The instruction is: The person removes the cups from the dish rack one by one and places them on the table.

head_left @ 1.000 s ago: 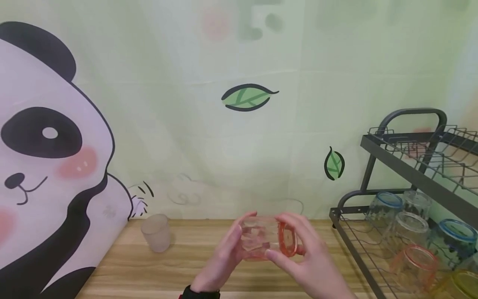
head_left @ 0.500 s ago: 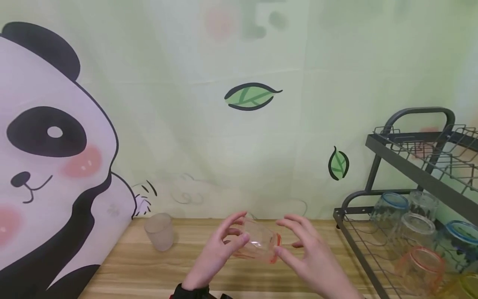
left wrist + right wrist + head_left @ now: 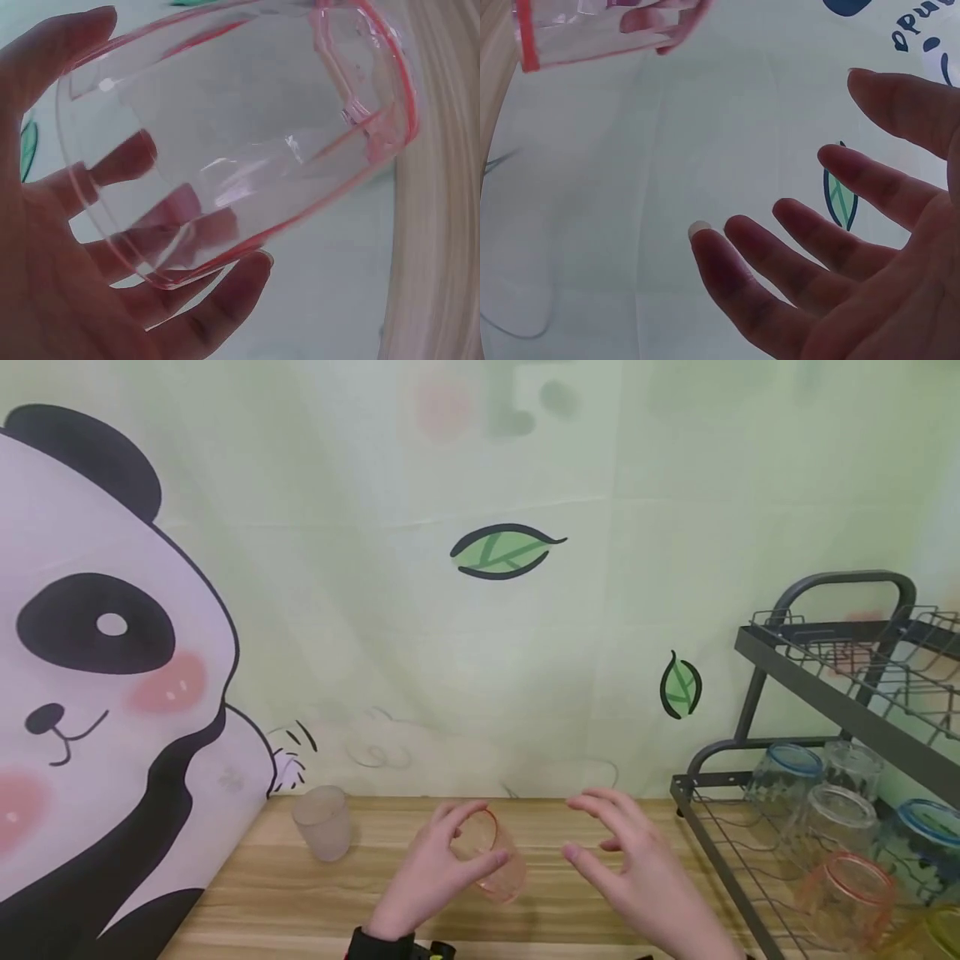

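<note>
Toward six o'clock in the head view, the left hand (image 3: 431, 877), banded in black at the wrist (image 3: 378, 943), holds a clear glass (image 3: 507, 878) near one end, thumb and fingers bent round it. The glass is tilted, with one red-ringed end toward eleven o'clock and the other toward five. Reddish lines edge its ends and run along its see-through walls; in the left wrist view the fingers show through them. Whether it touches the table (image 3: 285, 927) I cannot tell.

At three o'clock from the glass, and apart from it, is the right hand (image 3: 630, 868), its fingers spread and slightly bent, thumb well clear, holding nothing.

Between nine and ten o'clock, a frosted cup (image 3: 322, 827) stands on the wood-grained table; what it holds cannot be made out.

Out toward two and three o'clock is a dark two-tier rack (image 3: 825, 689). Its lower wire tier carries, near to far, a yellow glass (image 3: 941, 933), a red-ringed glass (image 3: 847, 897), a blue-ringed glass (image 3: 930, 835), a plain glass (image 3: 832, 822), then a second blue-ringed glass (image 3: 787, 768) beside another plain glass (image 3: 855, 767).

Behind everything hangs a pale green backdrop (image 3: 360, 610), with a printed panda (image 3: 97, 693) at ten o'clock and a leaf (image 3: 501, 553) at twelve.
</note>
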Demonstrator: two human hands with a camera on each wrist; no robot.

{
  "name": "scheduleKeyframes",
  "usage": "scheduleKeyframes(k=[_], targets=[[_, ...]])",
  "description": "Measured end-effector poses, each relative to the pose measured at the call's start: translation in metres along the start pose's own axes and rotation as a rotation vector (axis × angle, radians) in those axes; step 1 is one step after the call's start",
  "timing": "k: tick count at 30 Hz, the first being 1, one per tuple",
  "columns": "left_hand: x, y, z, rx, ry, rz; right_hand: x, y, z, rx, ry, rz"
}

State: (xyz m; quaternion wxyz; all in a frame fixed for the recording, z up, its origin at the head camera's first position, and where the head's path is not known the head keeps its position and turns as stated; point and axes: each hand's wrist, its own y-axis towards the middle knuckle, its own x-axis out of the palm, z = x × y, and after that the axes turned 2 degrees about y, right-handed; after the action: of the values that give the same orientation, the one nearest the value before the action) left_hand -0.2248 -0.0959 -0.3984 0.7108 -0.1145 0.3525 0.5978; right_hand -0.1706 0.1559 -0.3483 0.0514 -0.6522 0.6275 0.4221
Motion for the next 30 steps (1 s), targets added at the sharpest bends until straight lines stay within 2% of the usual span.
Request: scheduleKeyframes(k=[3,6,10,13,18,21,26,30], targets=[[0.0,-0.001,-0.005,0.007,0.098,0.032,-0.001,-0.001,0.002,0.011,-0.02,-0.047],[-0.002,-0.002,-0.009,0.021,0.178,0.048,-0.002,-0.003,0.004,0.046,-0.053,-0.14],[-0.007,-0.001,-0.012,0.0,0.227,0.056,-0.006,-0.005,0.007,0.101,-0.106,-0.304],[-0.014,-0.001,-0.015,-0.038,0.242,0.073,-0.007,-0.006,0.008,0.116,-0.125,-0.373],[-0.028,0.0,-0.025,-0.093,0.275,0.105,-0.005,-0.003,0.006,0.11,-0.123,-0.364],[-0.039,0.005,-0.035,-0.086,0.354,0.107,-0.004,-0.002,0.003,0.11,-0.12,-0.348],[-0.057,0.023,-0.055,-0.051,0.529,0.042,-0.006,-0.003,0.004,0.129,-0.12,-0.34],[-0.071,0.034,-0.066,-0.025,0.613,-0.03,-0.008,-0.005,0.006,0.152,-0.126,-0.347]])
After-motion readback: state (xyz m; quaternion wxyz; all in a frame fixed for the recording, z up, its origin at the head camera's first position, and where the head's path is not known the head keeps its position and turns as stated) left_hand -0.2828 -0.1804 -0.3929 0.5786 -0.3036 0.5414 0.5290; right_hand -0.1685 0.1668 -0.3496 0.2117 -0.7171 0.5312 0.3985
